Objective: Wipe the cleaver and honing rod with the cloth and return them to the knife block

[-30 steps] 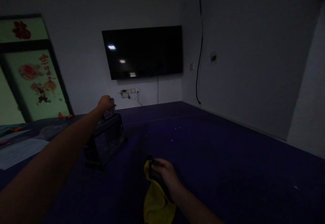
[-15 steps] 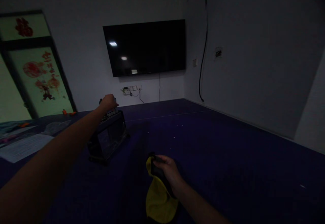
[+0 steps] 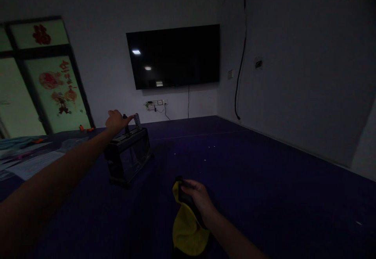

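Note:
On the purple-blue tabletop stands a dark box-shaped case [image 3: 133, 155] with a see-through side panel and upright pieces on its top. My left hand [image 3: 116, 121] is over the case's top, its thumb stretched across a black upright part toward a grey upright piece [image 3: 137, 120]. The hand's other fingers are partly hidden and dim. Nearer to me, my right hand [image 3: 201, 198] grips the black edge of a yellow-and-black cloth item [image 3: 189, 233], which hangs below the fingers. Its exact kind cannot be made out in the dark.
Paper sheets [image 3: 35, 167] and crumpled plastic [image 3: 72, 144] lie to the left, with small orange objects [image 3: 86, 128] farther back. White specks dot the table [image 3: 258, 173]. A television [image 3: 176, 55] hangs on the far wall; a black cable [image 3: 239, 79] hangs at right.
My left hand has shifted left from its closed hold on the case's top, and its thumb now extends. My right hand keeps its hold on the cloth item. The view has turned slightly left.

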### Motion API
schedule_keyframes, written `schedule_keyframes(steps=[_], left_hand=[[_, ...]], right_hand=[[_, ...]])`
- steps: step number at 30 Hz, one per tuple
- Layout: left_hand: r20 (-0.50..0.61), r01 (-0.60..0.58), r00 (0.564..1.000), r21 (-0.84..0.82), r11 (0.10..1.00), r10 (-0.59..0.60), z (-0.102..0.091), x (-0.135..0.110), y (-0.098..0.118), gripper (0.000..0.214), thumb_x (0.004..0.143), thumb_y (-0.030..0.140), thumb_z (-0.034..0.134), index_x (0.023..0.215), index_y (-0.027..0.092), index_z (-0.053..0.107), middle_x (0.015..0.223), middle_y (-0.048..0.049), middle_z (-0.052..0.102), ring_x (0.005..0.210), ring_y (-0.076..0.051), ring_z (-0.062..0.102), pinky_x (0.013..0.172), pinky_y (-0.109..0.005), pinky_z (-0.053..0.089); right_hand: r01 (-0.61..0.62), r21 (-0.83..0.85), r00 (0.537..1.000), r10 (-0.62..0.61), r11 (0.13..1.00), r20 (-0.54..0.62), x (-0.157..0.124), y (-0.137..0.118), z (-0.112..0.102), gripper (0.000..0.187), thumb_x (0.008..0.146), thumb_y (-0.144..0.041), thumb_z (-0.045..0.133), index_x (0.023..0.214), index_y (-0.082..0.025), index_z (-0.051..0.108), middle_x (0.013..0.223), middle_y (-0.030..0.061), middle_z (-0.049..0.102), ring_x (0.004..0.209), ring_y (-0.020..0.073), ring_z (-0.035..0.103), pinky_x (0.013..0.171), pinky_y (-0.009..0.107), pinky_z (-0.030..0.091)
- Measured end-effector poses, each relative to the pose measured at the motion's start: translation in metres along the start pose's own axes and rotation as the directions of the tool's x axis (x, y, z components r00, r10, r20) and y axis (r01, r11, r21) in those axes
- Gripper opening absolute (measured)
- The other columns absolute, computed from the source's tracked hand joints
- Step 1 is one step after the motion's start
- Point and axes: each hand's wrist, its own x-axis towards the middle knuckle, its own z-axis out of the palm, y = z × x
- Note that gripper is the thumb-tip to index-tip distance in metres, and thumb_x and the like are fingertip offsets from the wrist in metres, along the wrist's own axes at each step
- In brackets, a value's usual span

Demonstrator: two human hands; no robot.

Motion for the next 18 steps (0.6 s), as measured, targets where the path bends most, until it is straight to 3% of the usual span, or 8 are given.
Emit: schedule_keyframes(steps=[2, 4, 11, 18], left_hand=[[0.148, 0.023, 0.989, -0.013, 1.000, -0.021, 0.006, 0.001, -0.008, 0.078, 0.074, 0.066, 0.045, 0.107, -0.003, 0.059, 0.105, -0.0308, 0.059, 0.095, -0.039, 0.060, 0.066, -0.036, 0.045], [0.209, 0.006, 0.978, -0.025, 1.000, 0.000, 0.010, 0.002, -0.014, 0.071, 0.072, 0.067, 0.045, 0.091, 0.002, 0.067, 0.086, -0.0255, 0.066, 0.086, -0.036, 0.064, 0.062, -0.033, 0.045], [0.128, -0.009, 0.992, -0.044, 0.999, 0.015, 0.007, 0.005, -0.014, 0.065, 0.074, 0.065, 0.044, 0.083, 0.005, 0.069, 0.076, -0.0229, 0.066, 0.081, -0.034, 0.063, 0.060, -0.033, 0.043], [-0.034, 0.022, 0.999, -0.076, 0.997, -0.025, -0.032, 0.033, -0.004, 0.057, 0.081, 0.056, 0.041, 0.080, 0.005, 0.067, 0.076, -0.0210, 0.066, 0.076, -0.030, 0.062, 0.059, -0.031, 0.040]], right_hand=[[0.001, -0.007, 1.000, -0.001, 1.000, 0.009, 0.000, 0.000, 0.000, 0.032, 0.044, -0.025, 0.078, 0.073, -0.013, 0.072, 0.066, 0.0067, 0.070, 0.057, 0.0186, 0.062, 0.058, 0.030, 0.046], [0.003, -0.008, 1.000, -0.003, 1.000, 0.019, 0.001, 0.001, 0.000, 0.032, 0.044, -0.026, 0.078, 0.072, -0.013, 0.072, 0.064, 0.0065, 0.070, 0.056, 0.0184, 0.062, 0.058, 0.030, 0.046], [0.014, -0.022, 0.999, -0.014, 1.000, 0.031, 0.000, 0.001, 0.000, 0.032, 0.043, -0.026, 0.079, 0.072, -0.013, 0.072, 0.064, 0.0062, 0.069, 0.056, 0.0180, 0.062, 0.058, 0.030, 0.046], [0.021, -0.020, 1.000, -0.021, 1.000, 0.012, -0.002, 0.001, 0.001, 0.034, 0.044, -0.027, 0.078, 0.074, -0.012, 0.072, 0.065, 0.0064, 0.069, 0.055, 0.0179, 0.061, 0.057, 0.030, 0.046]])
